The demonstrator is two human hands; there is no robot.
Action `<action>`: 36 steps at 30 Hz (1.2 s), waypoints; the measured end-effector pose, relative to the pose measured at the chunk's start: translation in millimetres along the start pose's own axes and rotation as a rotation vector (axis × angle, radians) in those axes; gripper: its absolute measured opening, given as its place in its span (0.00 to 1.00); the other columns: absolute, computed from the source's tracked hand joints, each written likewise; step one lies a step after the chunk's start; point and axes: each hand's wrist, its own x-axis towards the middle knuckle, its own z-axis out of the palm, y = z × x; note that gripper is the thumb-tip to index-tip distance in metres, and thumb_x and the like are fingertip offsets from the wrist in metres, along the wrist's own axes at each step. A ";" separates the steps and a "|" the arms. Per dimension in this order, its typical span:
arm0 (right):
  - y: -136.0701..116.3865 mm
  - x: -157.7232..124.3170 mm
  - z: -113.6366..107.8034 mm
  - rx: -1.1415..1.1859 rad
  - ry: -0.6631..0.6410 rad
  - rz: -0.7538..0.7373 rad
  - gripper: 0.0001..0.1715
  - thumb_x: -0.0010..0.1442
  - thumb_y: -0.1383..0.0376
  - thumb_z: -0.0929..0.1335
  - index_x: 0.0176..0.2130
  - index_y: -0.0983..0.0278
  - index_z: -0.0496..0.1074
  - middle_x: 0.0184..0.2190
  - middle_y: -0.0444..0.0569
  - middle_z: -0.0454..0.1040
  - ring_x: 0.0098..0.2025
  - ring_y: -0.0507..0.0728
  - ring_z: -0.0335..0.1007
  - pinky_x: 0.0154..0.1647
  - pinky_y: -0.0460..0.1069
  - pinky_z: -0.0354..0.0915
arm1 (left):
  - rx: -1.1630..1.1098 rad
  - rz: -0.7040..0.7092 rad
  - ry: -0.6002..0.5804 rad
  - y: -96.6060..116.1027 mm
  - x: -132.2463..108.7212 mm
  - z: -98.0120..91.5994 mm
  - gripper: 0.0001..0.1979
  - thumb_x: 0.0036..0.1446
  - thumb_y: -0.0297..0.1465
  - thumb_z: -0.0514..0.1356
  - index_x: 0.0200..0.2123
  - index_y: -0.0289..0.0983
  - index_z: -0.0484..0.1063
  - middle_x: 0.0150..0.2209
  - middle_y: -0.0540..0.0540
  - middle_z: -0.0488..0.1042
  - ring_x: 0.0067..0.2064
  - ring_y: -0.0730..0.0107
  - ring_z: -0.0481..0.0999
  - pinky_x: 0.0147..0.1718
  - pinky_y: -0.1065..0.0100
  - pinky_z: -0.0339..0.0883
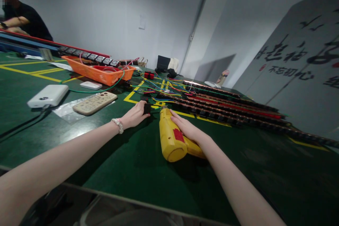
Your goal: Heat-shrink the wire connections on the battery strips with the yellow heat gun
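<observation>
My left hand point(136, 114) is closed on a small black block point(147, 108) with wires at its far side. A yellow heat gun point(172, 137) lies on the green table, its nozzle toward the wires. My right hand point(184, 126) rests along the heat gun's right side, fingers together against its body. Thin green, yellow and blue wires point(165, 101) run between the black block and long black-and-copper strips point(217, 111) to the right.
An orange basket point(97, 74) stands at the back left. Nearer are a beige remote point(94, 103), a white power bank point(48, 96) with a black cable, and a clear plastic bag point(69, 112). A person point(29, 19) sits at the far left.
</observation>
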 end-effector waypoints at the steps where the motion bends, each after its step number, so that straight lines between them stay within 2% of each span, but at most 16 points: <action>1: -0.1 -0.2 -0.2 -0.001 0.001 0.001 0.40 0.57 0.41 0.54 0.63 0.55 0.44 0.62 0.46 0.49 0.61 0.61 0.47 0.61 0.57 0.40 | -0.006 -0.004 -0.006 -0.4 0.3 0.5 0.27 0.54 0.40 0.52 0.51 0.28 0.52 0.46 0.34 0.62 0.50 0.54 0.65 0.47 0.57 0.62; 12: -3.4 -3.2 3.1 -0.009 0.001 -0.010 0.40 0.58 0.41 0.52 0.63 0.54 0.43 0.61 0.46 0.49 0.60 0.62 0.49 0.60 0.58 0.42 | -0.048 -0.039 -0.036 -0.2 0.3 -0.6 0.29 0.54 0.41 0.52 0.51 0.27 0.51 0.45 0.33 0.62 0.49 0.53 0.66 0.47 0.57 0.62; 17: -15.1 -8.8 13.2 -0.020 -0.053 -0.048 0.39 0.58 0.41 0.52 0.63 0.53 0.42 0.62 0.45 0.49 0.60 0.63 0.50 0.59 0.60 0.42 | -0.069 -0.040 -0.014 2.6 -0.5 -0.8 0.30 0.54 0.43 0.52 0.52 0.27 0.51 0.44 0.33 0.64 0.48 0.53 0.67 0.45 0.57 0.63; 22: -22.4 -11.6 21.0 -0.010 -0.100 -0.076 0.38 0.58 0.41 0.52 0.62 0.51 0.42 0.61 0.44 0.50 0.59 0.63 0.51 0.59 0.60 0.45 | -0.078 -0.014 -0.072 5.4 0.1 -2.7 0.26 0.54 0.41 0.52 0.50 0.29 0.53 0.41 0.35 0.66 0.44 0.54 0.70 0.41 0.58 0.65; 26: -20.7 -9.8 21.2 -0.011 -0.109 -0.068 0.39 0.57 0.41 0.52 0.62 0.50 0.42 0.60 0.45 0.53 0.59 0.63 0.52 0.58 0.60 0.45 | -0.065 -0.002 -0.074 6.2 1.7 -4.5 0.23 0.54 0.39 0.52 0.48 0.29 0.53 0.42 0.35 0.66 0.44 0.55 0.70 0.41 0.59 0.65; 31: -18.6 -7.4 20.2 -0.027 -0.113 -0.043 0.39 0.56 0.40 0.53 0.62 0.49 0.41 0.61 0.44 0.51 0.59 0.63 0.51 0.58 0.60 0.45 | -0.048 -0.026 -0.070 8.2 2.8 -5.9 0.23 0.53 0.36 0.52 0.48 0.29 0.53 0.41 0.35 0.66 0.45 0.55 0.70 0.41 0.59 0.64; 36: -14.2 -3.6 16.3 0.005 -0.105 -0.071 0.40 0.57 0.40 0.54 0.62 0.50 0.41 0.61 0.44 0.49 0.60 0.63 0.49 0.59 0.60 0.43 | -0.094 -0.067 -0.081 9.0 2.0 -6.5 0.25 0.53 0.41 0.53 0.48 0.31 0.52 0.38 0.37 0.68 0.40 0.55 0.72 0.37 0.60 0.65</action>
